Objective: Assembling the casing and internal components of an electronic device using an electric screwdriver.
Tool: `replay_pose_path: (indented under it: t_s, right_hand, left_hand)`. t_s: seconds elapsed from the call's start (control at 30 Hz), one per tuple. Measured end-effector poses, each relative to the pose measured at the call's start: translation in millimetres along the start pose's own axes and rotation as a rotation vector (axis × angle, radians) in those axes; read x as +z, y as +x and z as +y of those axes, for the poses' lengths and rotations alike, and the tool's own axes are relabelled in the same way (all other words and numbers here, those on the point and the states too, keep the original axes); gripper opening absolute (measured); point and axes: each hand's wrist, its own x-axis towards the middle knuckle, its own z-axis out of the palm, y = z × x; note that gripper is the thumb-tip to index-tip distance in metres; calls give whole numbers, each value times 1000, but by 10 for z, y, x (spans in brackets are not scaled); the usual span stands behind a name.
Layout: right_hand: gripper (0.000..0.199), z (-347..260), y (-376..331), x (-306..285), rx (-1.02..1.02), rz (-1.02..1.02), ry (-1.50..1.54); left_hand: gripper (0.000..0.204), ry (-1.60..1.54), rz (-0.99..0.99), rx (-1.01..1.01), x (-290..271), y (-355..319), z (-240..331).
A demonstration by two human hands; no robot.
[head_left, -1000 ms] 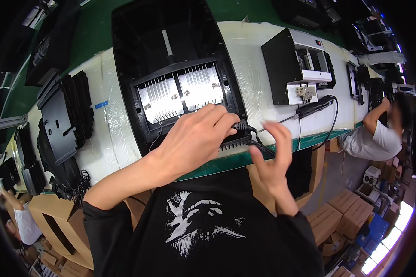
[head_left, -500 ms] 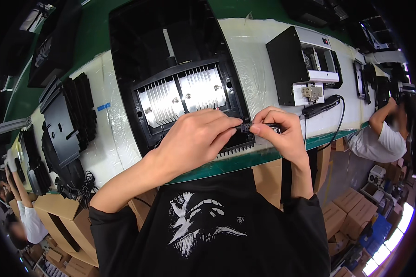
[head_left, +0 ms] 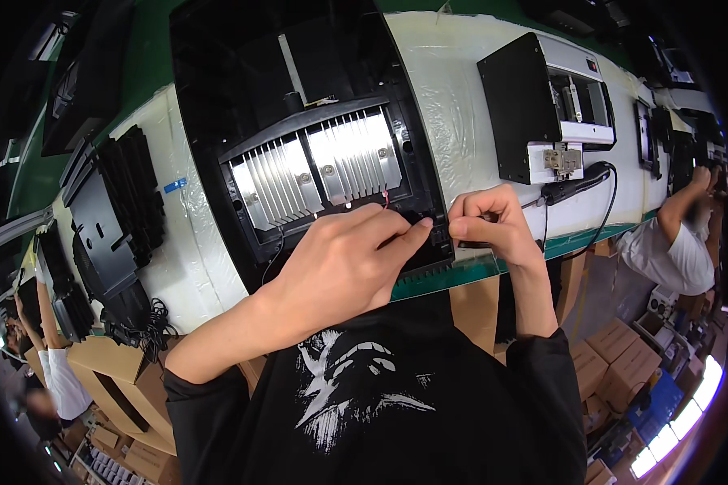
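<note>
On the white counter (head_left: pixel 445 89), the boxy black housing (head_left: pixel 234 77) seems stiff, best held by its rim; I can't tell left hand's (head_left: pixel 348 252) or right hand's (head_left: pixel 497 232) grip.

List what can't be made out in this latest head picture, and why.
- Head view: what, if anything, the left hand and right hand grip; the hands themselves hide it.
- Head view: the black housing's near edge, partly behind the left hand; its far end, cut off by the top edge.
- Head view: printing on the cartons; too small.
</note>
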Motion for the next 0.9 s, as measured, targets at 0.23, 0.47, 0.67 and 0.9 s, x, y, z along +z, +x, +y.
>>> replay_pose_path:
  t_s: [0.23,0.47,0.67,0.9]
  right_hand:
    - [29,-27,-34,85,77,101,65]
    - [24,303,-33,-45,-50,113,156]
    - [24,636,-19,56,-214,145,134]
    - [41,481,-41,118,-373,281,-166]
  left_hand:
    - [37,-41,-68,-33,-9,-8,-18]
    - [34,67,-138,-68,-12,86,77]
    - [27,106,-129,-36,-26,20,-39]
    - [26,372,29,57,-129,-168,199]
